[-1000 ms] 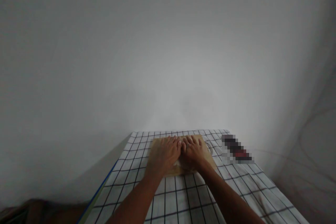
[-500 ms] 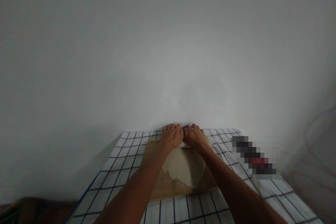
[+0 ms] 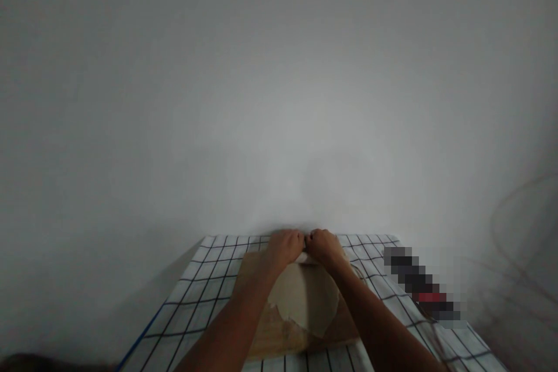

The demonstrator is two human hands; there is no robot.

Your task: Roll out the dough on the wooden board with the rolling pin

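A thin pale sheet of dough [image 3: 307,296] with a ragged near-left edge lies on a wooden board [image 3: 257,337]. At its far edge a pale roll [image 3: 308,257] shows between my wrists; whether it is folded dough or dough around a pin, I cannot tell. My left hand [image 3: 285,245] is closed over the left part of this roll. My right hand [image 3: 323,246] is closed over the right part, close beside the left one. The fingers curl down on the far side, and both hands hide most of the roll.
A white tablecloth with dark grid lines [image 3: 196,285] covers the table, which meets a plain wall [image 3: 279,99]. A blurred-out dark and red object [image 3: 422,288] lies along the table's right edge. Thin cables [image 3: 497,232] hang at the right.
The whole scene sits lower in the picture as the camera has tilted up. My fingers have curled further over, with the knuckles now uppermost. Both hands remain at the dough's far edge.
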